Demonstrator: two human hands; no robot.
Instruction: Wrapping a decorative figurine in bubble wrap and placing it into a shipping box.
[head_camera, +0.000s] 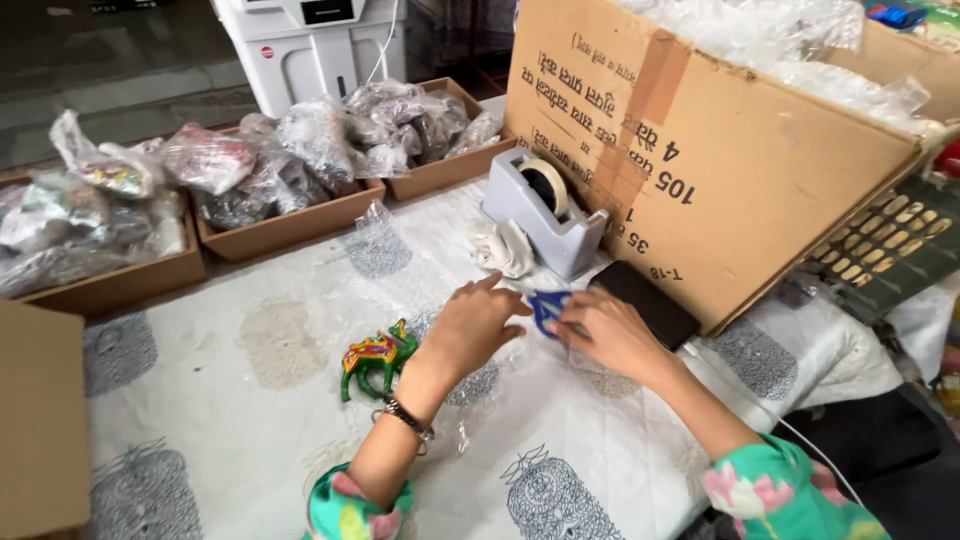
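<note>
My left hand and my right hand meet over a small blue figurine that lies inside a clear plastic bag on the printed white tablecloth. The right hand's fingers pinch the blue piece through the plastic. Fingers of the left hand press flat on the bag beside it. A painted green and multicoloured animal figurine stands just left of my left wrist, which wears a bracelet.
A grey tape dispenser and a crumpled white cloth sit behind the hands. A large cardboard box stands at the right with a black phone at its foot. Shallow cardboard trays of bagged items line the back.
</note>
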